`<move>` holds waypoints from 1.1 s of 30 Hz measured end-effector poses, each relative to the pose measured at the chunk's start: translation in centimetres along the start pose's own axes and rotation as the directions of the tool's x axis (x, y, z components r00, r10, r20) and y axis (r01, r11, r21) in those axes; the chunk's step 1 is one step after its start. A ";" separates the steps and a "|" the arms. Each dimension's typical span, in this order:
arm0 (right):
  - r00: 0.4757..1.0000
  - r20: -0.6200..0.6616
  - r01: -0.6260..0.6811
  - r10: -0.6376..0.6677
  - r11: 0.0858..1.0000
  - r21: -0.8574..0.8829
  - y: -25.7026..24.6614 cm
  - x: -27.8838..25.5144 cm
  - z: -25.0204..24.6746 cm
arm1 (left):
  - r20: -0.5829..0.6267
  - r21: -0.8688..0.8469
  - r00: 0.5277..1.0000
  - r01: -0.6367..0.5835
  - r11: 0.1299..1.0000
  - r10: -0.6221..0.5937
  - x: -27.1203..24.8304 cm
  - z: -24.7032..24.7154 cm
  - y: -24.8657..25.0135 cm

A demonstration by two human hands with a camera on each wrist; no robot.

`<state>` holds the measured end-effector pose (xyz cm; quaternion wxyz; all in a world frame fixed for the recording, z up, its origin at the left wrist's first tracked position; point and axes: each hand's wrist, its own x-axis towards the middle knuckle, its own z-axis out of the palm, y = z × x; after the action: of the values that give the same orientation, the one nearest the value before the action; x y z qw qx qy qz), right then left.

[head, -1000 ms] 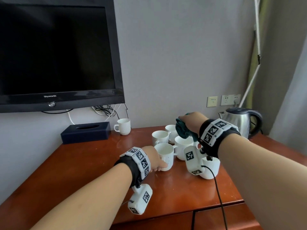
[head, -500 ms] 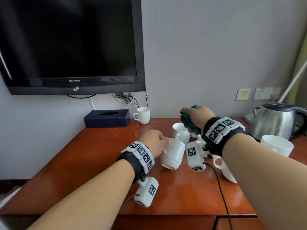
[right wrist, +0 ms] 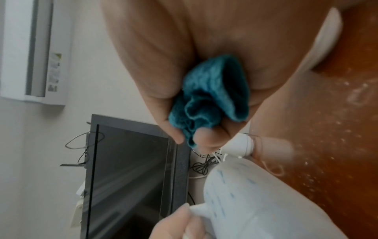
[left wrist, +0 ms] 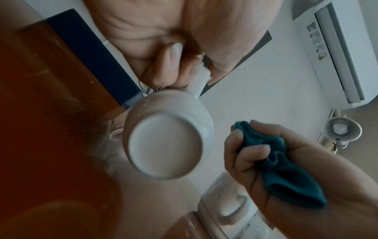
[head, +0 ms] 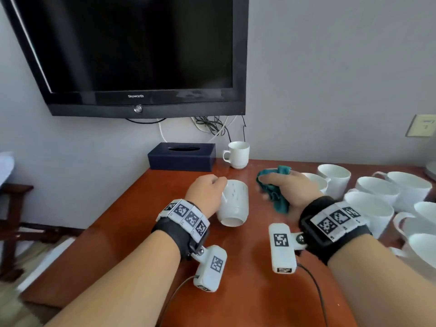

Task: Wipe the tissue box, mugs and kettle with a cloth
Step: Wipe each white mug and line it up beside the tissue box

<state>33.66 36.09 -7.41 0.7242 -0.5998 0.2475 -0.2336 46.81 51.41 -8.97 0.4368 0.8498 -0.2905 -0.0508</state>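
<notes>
My left hand (head: 207,193) grips the handle of a white mug (head: 233,204) and holds it tilted above the table, its base turned toward me (left wrist: 165,147). The mug (right wrist: 255,202) has small blue marks on its side. Just to its right, my right hand (head: 287,187) clutches a bunched teal cloth (head: 274,187) (left wrist: 286,169) (right wrist: 208,100), a short gap away from the mug. A dark blue tissue box (head: 181,156) stands at the back by the wall, with another white mug (head: 238,154) next to it. The kettle is out of view.
Several white mugs (head: 377,197) crowd the right side of the red-brown wooden table (head: 141,232). A black television (head: 132,53) hangs on the wall above the tissue box, with cables (head: 212,126) under it. The table's left edge drops to the floor.
My left hand has lifted the mug off the table and tipped it base toward me. My right hand with the cloth has come down left, beside it. My head has turned left, losing the kettle.
</notes>
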 end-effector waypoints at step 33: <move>0.907 -0.039 0.412 -0.419 0.903 -0.122 6.6 3.0 -0.8 | 0.056 -0.336 0.988 -0.118 0.934 0.145 2.1 2.5 -3.7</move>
<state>35.70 34.76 -14.28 0.6150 -0.6703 0.1497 -0.3874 49.36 50.16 -13.03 0.5640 0.7401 -0.3513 -0.1033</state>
